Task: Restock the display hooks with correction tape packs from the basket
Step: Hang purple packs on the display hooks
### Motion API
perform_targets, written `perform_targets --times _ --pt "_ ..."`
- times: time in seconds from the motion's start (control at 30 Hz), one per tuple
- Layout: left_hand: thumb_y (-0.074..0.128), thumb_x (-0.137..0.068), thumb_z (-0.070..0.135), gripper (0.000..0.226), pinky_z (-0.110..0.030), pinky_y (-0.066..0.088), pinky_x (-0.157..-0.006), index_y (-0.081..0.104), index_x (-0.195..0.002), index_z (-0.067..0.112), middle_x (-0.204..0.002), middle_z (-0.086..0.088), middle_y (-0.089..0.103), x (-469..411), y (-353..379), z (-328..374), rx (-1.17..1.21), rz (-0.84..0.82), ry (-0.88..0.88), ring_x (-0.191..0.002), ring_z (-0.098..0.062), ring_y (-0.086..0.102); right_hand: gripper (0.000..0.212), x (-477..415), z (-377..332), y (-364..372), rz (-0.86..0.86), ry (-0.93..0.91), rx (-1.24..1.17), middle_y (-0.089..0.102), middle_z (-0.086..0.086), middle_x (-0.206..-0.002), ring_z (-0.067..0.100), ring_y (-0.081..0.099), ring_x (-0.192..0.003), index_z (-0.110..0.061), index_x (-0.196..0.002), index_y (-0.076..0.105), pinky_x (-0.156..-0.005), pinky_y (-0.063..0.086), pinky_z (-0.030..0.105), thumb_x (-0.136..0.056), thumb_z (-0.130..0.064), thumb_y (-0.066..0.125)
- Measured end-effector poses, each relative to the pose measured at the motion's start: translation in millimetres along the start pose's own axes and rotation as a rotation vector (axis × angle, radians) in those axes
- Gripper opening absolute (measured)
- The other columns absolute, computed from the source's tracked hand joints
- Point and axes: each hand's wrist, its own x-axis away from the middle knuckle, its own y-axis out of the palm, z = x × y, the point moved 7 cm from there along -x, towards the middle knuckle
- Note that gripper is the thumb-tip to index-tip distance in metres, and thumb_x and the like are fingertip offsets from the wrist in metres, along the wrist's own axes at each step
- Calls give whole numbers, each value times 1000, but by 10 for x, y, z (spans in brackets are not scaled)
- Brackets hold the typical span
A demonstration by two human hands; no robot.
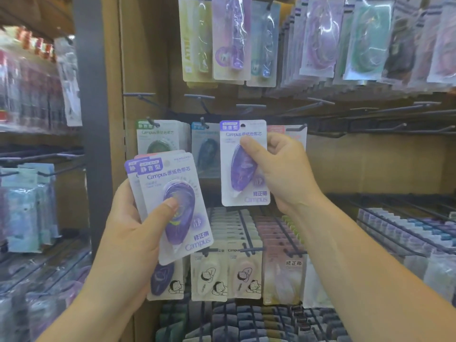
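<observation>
Purple and white, a single correction tape pack is held upright in the right hand, whose thumb lies across the clear blister while the other fingers curl behind the card. The pack sits in front of the middle row of the display, between a hanging blue pack and a pink pack; no hook can be seen through its hanging hole. The left hand grips a small fanned stack of packs lower and to the left, thumb pressed on the front pack's purple blister and fingers wrapped behind. That stack tilts with its top leaning left, and a pink edge shows at its back. A green pack hangs behind the stack. Above the middle row, several bare hooks jut from the brown backboard. Cream-coloured packs hang in the row below the hands.
</observation>
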Motion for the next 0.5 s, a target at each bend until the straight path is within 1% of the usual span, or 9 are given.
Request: perform_targets --times 0.07,0.17,0.27,0.37,0.43,0.5 --pt "67 -79 28 55 -34 66 -70 60 -133 34 -117 5 78 15 -25 -1 -12 -4 -7 -104 -20 77 19 27 37 -41 34 4 34 80 -2 -99 18 77 -92 -14 -105 76 -81 61 42 -96 -30 71" --pt "66 -84 27 49 -32 66 -69 61 -131 35 -116 6 78 30 -68 -21 -30 -5 -19 -103 -19 77 20 60 45 -90 100 -23 107 80 -5 -97 16 76 -89 -16 -99 75 -80 62 43 -95 -35 72" --pt "66 -81 29 48 -37 66 -72 62 -129 37 -116 6 79 33 -98 -33 -48 -2 -18 -103 -19 77 21 100 8 -106 143 -63 131 79 -6 -91 13 75 -82 -15 -96 74 -71 60 37 -95 -36 72" --pt "65 -82 27 46 -34 66 -69 63 -127 36 -116 5 79 41 -127 -33 -39 3 -16 -101 -18 77 26 123 31 -137 156 -50 156 78 -10 -90 9 74 -81 -16 -100 72 -67 60 31 -92 -41 72" --pt "65 -85 24 44 -32 66 -68 63 -128 35 -116 5 78 45 -135 -40 -36 4 -17 -101 -17 77 29 125 59 -160 171 -36 172 78 -8 -89 9 75 -80 -16 -100 71 -67 60 32 -91 -43 73" --pt "64 -91 18 41 -30 64 -65 63 -129 34 -116 6 78 42 -144 -48 -37 12 -19 -100 -16 77 30 126 62 -165 182 -41 169 78 -10 -83 7 74 -77 -14 -100 69 -64 58 28 -91 -42 74"
